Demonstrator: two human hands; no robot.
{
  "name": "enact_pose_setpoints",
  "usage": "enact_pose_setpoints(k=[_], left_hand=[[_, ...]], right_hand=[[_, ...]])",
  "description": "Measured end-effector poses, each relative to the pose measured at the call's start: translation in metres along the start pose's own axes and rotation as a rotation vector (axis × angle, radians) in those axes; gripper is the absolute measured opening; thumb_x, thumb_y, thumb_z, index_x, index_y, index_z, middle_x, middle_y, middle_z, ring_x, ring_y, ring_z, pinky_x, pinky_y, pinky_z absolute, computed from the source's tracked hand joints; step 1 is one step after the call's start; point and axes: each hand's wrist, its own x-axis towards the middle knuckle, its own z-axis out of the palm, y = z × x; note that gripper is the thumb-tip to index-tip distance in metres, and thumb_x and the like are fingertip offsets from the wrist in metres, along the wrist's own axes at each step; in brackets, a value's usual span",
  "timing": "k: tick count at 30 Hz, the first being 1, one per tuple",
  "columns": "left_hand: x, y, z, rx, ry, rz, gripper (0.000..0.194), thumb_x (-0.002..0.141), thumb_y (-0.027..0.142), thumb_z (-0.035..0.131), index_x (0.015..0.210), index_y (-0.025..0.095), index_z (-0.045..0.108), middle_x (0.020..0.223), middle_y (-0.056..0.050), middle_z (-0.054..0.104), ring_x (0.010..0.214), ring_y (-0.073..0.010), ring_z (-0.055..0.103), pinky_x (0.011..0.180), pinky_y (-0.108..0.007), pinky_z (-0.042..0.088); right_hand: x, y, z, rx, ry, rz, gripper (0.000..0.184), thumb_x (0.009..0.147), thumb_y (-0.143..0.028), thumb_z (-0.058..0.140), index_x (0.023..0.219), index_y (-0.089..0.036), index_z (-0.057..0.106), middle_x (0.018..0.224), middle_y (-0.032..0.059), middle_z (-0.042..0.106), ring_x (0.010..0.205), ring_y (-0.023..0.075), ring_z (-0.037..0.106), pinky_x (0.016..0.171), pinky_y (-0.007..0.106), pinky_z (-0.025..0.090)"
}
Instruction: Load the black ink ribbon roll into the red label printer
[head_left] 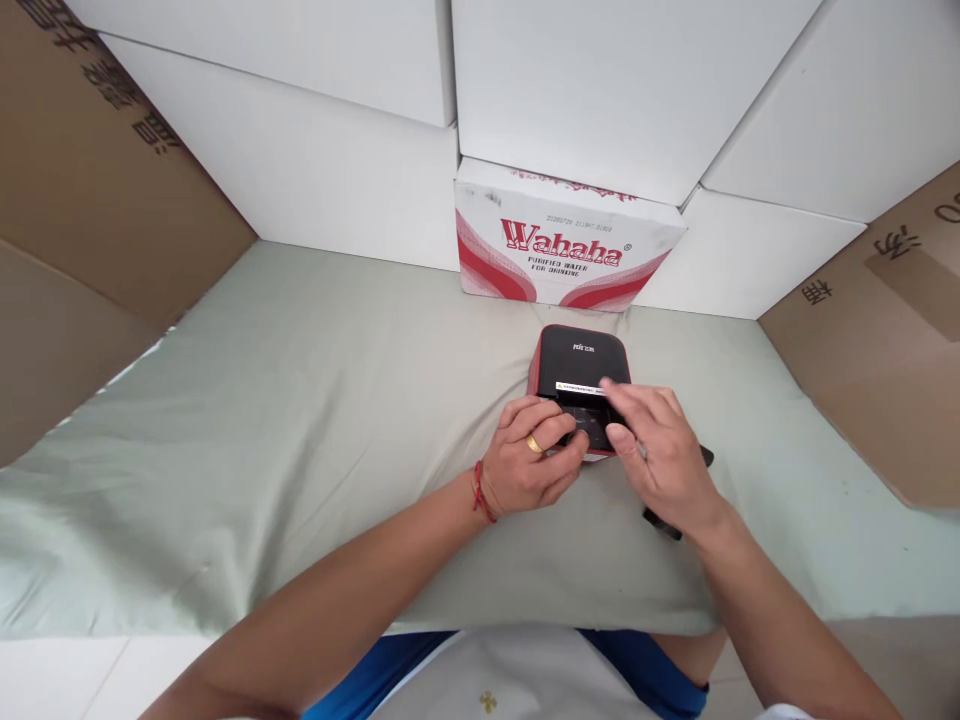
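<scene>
A small box-shaped device (579, 360), black on top with red sides, rests on the cloth. It has a white label strip (579, 388) and a dark recess at its near end. My left hand (534, 452), with a gold ring and a red string bracelet, is closed, its fingers curled over the near left edge and into the recess. At the device's right side is my right hand (664, 450). Its fingers are stretched out, thumb apart, and the fingertips are by the strip's right end. A black object (663, 524) lies partly hidden under my right hand.
A pale green cloth (360, 400) covers the table. Behind the device stands a white and red Wahaha water carton (566, 245), with stacked white boxes (337, 160) at the back. Brown cardboard panels (97, 200) (900, 330) close off the left and right sides.
</scene>
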Motion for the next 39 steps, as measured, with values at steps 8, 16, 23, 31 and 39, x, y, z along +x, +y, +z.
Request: enact_pose_setpoints(k=[8, 16, 23, 31, 39], left_hand=[[0.001, 0.004, 0.002, -0.086, 0.054, -0.050, 0.029, 0.096, 0.018, 0.072, 0.120, 0.034, 0.078, 0.110, -0.004, 0.081, 0.109, -0.0255, 0.072, 0.102, -0.046, 0.055], [0.002, -0.009, -0.009, -0.188, 0.089, -0.460, 0.034, 0.104, 0.034, 0.065, 0.137, 0.029, 0.068, 0.128, -0.011, 0.071, 0.125, -0.0305, 0.064, 0.113, -0.054, 0.054], [0.006, -0.038, 0.000, -0.920, 0.086, -1.101, 0.088, 0.078, 0.046, 0.084, 0.158, 0.039, 0.048, 0.181, -0.005, 0.042, 0.180, -0.0377, 0.023, 0.148, -0.061, 0.014], [0.007, -0.047, -0.001, -1.153, -0.070, -1.088, 0.128, 0.078, 0.048, 0.091, 0.181, 0.048, 0.014, 0.199, 0.004, 0.000, 0.186, -0.0295, -0.012, 0.151, -0.053, -0.004], [-0.001, -0.054, 0.008, -1.188, -0.120, -1.007, 0.120, 0.084, 0.050, 0.089, 0.181, 0.042, 0.019, 0.198, -0.002, 0.013, 0.186, -0.0322, -0.007, 0.152, -0.056, 0.001]], right_hand=[[0.005, -0.008, 0.008, -0.066, 0.023, -0.018, 0.038, 0.120, -0.030, 0.052, 0.140, -0.022, 0.082, 0.121, 0.0119, 0.085, 0.106, 0.0278, 0.071, 0.095, 0.047, 0.064], [0.003, -0.008, 0.024, -0.037, 0.193, 0.006, 0.031, 0.115, -0.021, 0.058, 0.130, -0.022, 0.085, 0.114, 0.0108, 0.085, 0.104, 0.0270, 0.073, 0.095, 0.045, 0.062], [-0.011, -0.003, 0.041, 0.013, 0.346, -0.150, 0.040, 0.107, -0.011, 0.065, 0.142, -0.025, 0.078, 0.124, 0.0116, 0.079, 0.120, 0.0289, 0.070, 0.110, 0.051, 0.062], [-0.010, -0.010, 0.035, 0.007, 0.303, -0.311, 0.041, 0.106, -0.008, 0.065, 0.143, -0.021, 0.073, 0.109, 0.0098, 0.078, 0.103, 0.0257, 0.069, 0.094, 0.045, 0.066], [0.016, -0.009, -0.001, 0.134, 0.077, -0.123, 0.019, 0.112, -0.019, 0.065, 0.117, -0.020, 0.084, 0.105, 0.0077, 0.083, 0.096, 0.0214, 0.077, 0.085, 0.036, 0.064]])
